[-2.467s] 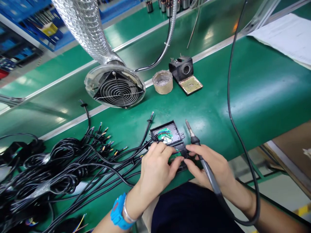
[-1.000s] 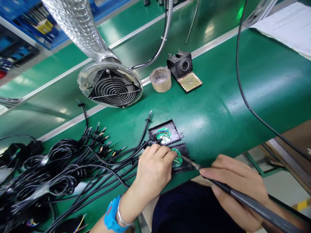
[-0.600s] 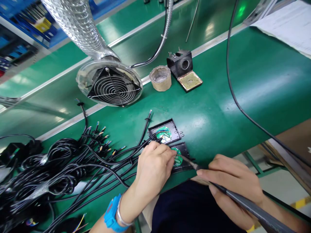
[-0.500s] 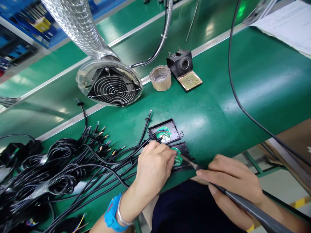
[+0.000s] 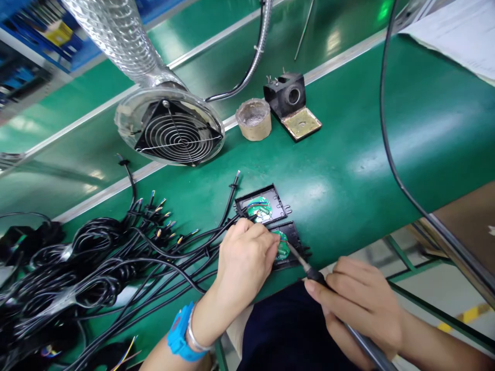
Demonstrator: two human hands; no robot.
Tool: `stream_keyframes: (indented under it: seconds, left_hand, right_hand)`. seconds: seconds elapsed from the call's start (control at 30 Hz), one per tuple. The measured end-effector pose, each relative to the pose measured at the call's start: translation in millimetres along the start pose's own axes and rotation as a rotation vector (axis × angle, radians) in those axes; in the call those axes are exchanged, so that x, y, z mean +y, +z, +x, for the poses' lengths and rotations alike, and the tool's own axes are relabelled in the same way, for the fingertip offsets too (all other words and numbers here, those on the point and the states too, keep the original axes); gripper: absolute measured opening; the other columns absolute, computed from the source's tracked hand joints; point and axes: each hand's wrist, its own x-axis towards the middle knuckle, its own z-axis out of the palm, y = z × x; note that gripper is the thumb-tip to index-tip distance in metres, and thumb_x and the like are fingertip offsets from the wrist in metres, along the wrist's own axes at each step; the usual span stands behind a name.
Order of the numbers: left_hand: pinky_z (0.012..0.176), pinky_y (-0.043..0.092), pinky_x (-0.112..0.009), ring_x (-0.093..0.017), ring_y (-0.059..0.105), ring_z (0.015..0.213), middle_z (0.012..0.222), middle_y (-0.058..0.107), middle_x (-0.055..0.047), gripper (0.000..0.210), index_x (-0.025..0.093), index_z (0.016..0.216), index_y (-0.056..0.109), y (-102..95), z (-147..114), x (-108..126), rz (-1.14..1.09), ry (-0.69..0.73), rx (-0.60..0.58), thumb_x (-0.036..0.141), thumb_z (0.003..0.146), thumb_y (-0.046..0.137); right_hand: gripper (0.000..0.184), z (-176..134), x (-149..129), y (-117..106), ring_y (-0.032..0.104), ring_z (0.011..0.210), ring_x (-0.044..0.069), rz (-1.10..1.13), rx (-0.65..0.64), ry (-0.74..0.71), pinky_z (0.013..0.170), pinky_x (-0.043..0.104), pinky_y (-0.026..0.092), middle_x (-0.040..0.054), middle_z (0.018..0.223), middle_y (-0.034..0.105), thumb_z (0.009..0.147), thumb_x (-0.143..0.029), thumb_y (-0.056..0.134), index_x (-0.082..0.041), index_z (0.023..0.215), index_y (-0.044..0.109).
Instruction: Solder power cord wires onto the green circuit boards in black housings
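My right hand (image 5: 359,304) is closed round a soldering iron (image 5: 317,274), its tip touching or just above the round green circuit board (image 5: 283,248) in the nearer black plastic housing (image 5: 293,235). At that board's left side, my left hand (image 5: 245,255) is pinched on a thin wire, mostly hidden by the fingers. Just beyond lies a second black housing (image 5: 276,198) with its own green board (image 5: 265,205); coloured wires run over it from a black cable (image 5: 232,220). Several black cables pass beneath or beside my left hand.
Coiled black cables (image 5: 96,242) with bared coloured ends crowd the left. A fume extractor fan (image 5: 181,139) hangs at the back on a silver duct (image 5: 119,41). Behind the housings stand a round tan pot (image 5: 257,123) and an iron stand (image 5: 288,98) with sponge. Papers (image 5: 456,36) lie far right.
My right hand and the soldering iron have shifted slightly left and down, and the handle is angled more steeply. The iron's cord has swung right. My left hand stays nearly in place.
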Motion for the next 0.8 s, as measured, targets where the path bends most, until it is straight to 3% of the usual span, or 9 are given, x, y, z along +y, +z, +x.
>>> stream_keyframes:
  seconds: [0.13, 0.37, 0.63, 0.8]
  left_hand:
    - [0.071, 0.04, -0.031, -0.016, 0.048, 0.075, 0.077, 0.065, 0.002, 0.02, 0.025, 0.083, 0.07, 1.1, 0.2, 0.1, 0.013, 0.01, -0.011, 0.029, 0.091, 0.053]
    - [0.07, 0.039, -0.032, -0.016, 0.047, 0.075, 0.078, 0.065, 0.002, 0.02, 0.025, 0.08, 0.07, 0.0, 1.5, 0.7, 0.044, 0.015, -0.014, 0.028, 0.091, 0.053]
    - [0.069, 0.037, -0.033, -0.018, 0.046, 0.076, 0.077, 0.064, 0.001, 0.022, 0.024, 0.079, 0.07, -0.7, 0.8, 1.3, 0.057, 0.009, -0.022, 0.028, 0.091, 0.052]
    - [0.067, 0.035, -0.034, -0.018, 0.047, 0.076, 0.076, 0.063, 0.001, 0.016, 0.025, 0.081, 0.07, 1.1, 0.4, 1.8, 0.065, 0.004, -0.011, 0.025, 0.089, 0.055]
  right_hand:
    - [0.035, -1.5, -1.5, 3.4, 0.042, 0.056, 0.015, -0.032, 0.025, -0.035, 0.047, 0.03, 0.034, 0.0041, 0.061, 0.049, 0.066, -0.005, 0.046, -0.009, 0.096, 0.063]
    - [0.035, -9.2, -12.4, -10.9, 0.049, 0.059, 0.015, 0.018, 0.043, 0.122, 0.052, 0.032, 0.042, 0.0046, 0.069, 0.055, 0.07, -0.001, 0.05, -0.014, 0.1, 0.065]
    - [0.037, -3.6, -11.8, -9.0, 0.047, 0.057, 0.014, 0.039, 0.109, 0.147, 0.049, 0.03, 0.041, 0.003, 0.068, 0.054, 0.071, 0.002, 0.052, -0.017, 0.1, 0.065]
    - [0.043, 22.4, 19.7, -25.5, 0.054, 0.062, 0.015, -0.012, 0.123, 0.076, 0.052, 0.03, 0.046, 0.0035, 0.076, 0.057, 0.074, -0.003, 0.056, -0.021, 0.112, 0.063]
